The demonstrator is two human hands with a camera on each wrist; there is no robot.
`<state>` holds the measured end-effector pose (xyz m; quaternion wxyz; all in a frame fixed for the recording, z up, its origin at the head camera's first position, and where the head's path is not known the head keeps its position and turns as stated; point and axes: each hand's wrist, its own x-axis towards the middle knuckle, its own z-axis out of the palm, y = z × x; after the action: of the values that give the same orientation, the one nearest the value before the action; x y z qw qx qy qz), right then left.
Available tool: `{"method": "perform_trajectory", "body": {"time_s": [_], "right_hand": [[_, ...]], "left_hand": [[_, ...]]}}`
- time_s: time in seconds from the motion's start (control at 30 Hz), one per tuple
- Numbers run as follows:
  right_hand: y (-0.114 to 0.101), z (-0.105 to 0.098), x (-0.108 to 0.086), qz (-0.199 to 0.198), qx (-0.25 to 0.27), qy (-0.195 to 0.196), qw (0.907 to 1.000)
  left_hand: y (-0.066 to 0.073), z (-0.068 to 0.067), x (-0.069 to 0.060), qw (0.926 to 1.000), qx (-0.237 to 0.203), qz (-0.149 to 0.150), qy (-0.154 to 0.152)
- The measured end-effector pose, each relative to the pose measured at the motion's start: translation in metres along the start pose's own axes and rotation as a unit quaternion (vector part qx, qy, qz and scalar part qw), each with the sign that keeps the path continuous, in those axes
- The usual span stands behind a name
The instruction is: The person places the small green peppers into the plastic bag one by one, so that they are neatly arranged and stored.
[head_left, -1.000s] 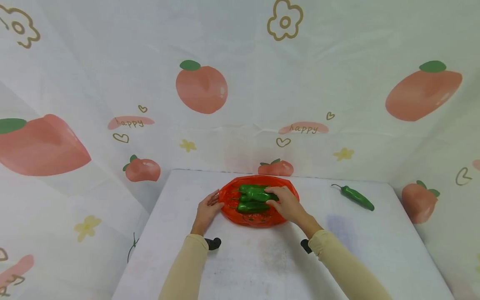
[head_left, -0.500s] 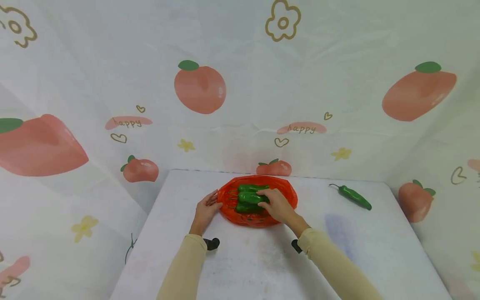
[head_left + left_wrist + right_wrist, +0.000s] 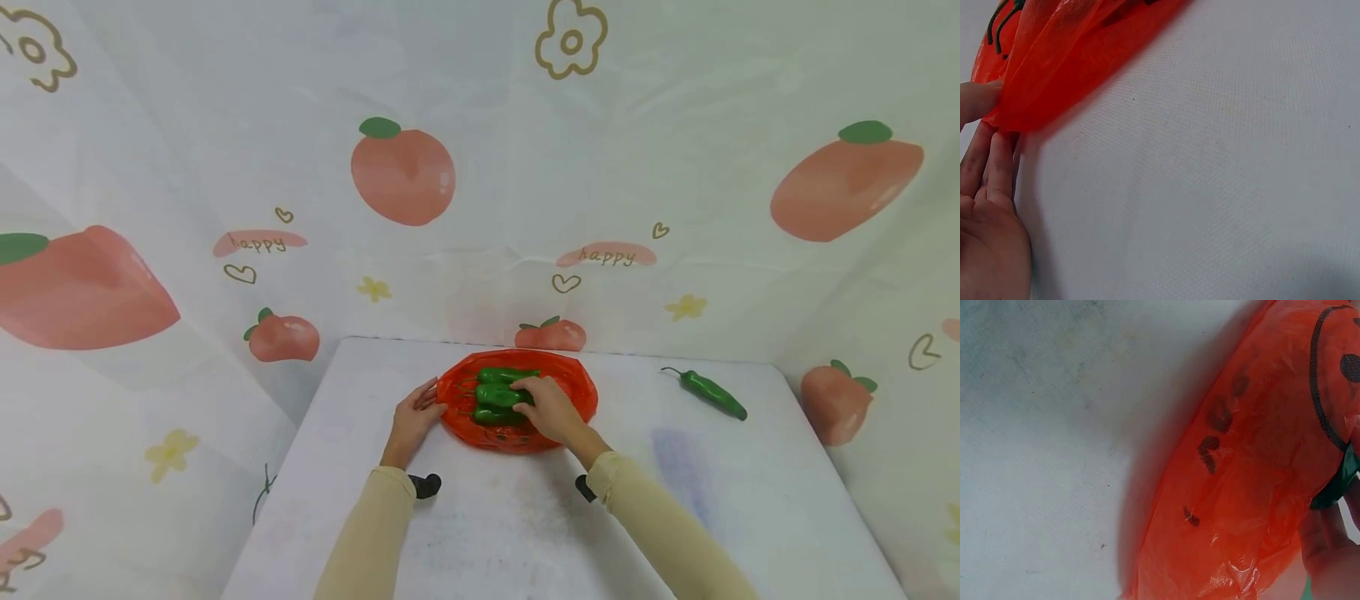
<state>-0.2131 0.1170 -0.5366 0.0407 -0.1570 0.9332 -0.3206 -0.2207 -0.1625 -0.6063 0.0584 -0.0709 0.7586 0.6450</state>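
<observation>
A red plastic bag (image 3: 579,385) lies spread on the table with several green chili peppers on it. My left hand (image 3: 408,423) pinches the bag's left edge; in the left wrist view the thumb is on top of the red film (image 3: 1069,94) and fingers are beneath it. My right hand (image 3: 557,414) reaches over the bag from the right and grips the blunt end of the middle green chili pepper (image 3: 492,395). Other peppers lie close behind and in front of it, stems pointing left. In the right wrist view, a dark green pepper tip (image 3: 1335,487) shows beside the fingers.
A single green chili pepper (image 3: 712,394) lies apart on the right of the white table (image 3: 510,533). A patterned curtain (image 3: 480,167) rises behind the table and along both sides. A thin green stem (image 3: 264,493) shows at the left table edge.
My right hand has moved left with the middle pepper, bringing it into line with the others on the bag. The left hand keeps its place at the bag's edge.
</observation>
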Motion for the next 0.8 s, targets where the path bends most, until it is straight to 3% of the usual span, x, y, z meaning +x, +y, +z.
{"method": "perform_trajectory", "body": {"time_s": [0.43,0.8], "right_hand": [[0.0036,0.0038,0.0088,-0.037,-0.023,0.014,0.9990],[0.0026,0.0072,0.0079,-0.045,-0.027,0.032,0.9981]], "left_hand": [[0.0008,-0.0002,0.0006,1.0000,-0.002,-0.005,0.005],[0.0016,-0.0008,0.0001,1.0000,-0.005,0.003,0.001]]}}
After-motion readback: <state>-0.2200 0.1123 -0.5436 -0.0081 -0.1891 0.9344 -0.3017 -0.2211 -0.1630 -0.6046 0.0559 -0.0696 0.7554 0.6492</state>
